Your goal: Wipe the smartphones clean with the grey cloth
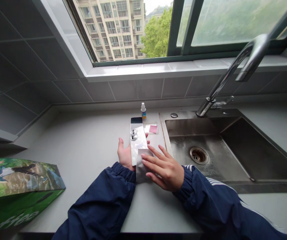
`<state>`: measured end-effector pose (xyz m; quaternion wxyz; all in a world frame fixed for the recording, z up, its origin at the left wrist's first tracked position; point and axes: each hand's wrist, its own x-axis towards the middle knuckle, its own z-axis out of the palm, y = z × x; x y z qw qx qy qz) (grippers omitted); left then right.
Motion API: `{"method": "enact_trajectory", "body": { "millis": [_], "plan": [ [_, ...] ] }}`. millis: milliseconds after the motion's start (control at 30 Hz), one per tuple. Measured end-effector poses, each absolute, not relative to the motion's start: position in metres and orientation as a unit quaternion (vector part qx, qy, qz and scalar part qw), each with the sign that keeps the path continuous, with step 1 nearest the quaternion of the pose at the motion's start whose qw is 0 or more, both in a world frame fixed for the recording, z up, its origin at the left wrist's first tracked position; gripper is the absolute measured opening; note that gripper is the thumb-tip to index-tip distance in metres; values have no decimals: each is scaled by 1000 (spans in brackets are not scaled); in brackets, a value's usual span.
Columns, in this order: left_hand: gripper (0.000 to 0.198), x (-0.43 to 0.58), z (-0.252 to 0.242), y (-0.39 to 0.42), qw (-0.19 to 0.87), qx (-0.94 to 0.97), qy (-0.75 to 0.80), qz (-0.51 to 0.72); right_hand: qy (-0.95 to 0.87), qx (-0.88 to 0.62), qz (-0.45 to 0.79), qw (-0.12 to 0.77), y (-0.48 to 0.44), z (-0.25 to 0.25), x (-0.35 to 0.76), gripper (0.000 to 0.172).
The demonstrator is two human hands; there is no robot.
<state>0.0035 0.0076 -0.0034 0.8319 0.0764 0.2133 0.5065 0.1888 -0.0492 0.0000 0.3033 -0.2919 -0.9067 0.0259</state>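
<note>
My left hand (125,154) holds a white smartphone (138,141) upright on its fingers, with the back facing up. The phone has a round dual camera module (133,134) near its upper left and a dark band at its far end. My right hand (162,168) lies flat on a pale grey cloth (143,169), which covers the phone's near end. Behind the phone stand a small white-capped dropper bottle (143,111) and a clear flat plastic case (150,128) with a pink card inside.
A steel sink (203,156) with a drain lies right of my hands, and a chrome faucet (229,75) arches above it. A green printed paper bag (18,190) lies at the left on the grey countertop (83,156). A tiled wall and window stand behind.
</note>
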Motion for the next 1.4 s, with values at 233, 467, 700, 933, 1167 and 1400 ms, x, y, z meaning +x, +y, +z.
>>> {"method": "enact_trajectory", "body": {
  "millis": [233,467,700,933,1167,1400],
  "plan": [
    [95,7,-5,4,854,73,216,468,-929,-302,67,203,-61,-10,175,57],
    [98,17,-2,-5,858,97,204,461,-919,-339,42,197,-60,-16,174,72],
    [92,28,-8,-14,904,123,142,383,-891,-409,-12,197,-50,-9,184,82],
    [70,39,-9,-16,891,142,170,397,-860,-461,-44,214,-36,-3,199,80],
    [72,35,-3,-13,902,155,189,357,-838,-490,-42,238,-25,-5,210,77],
    [63,29,-6,-4,877,166,184,411,-855,-467,-20,227,-28,-11,206,69]
  ]
}}
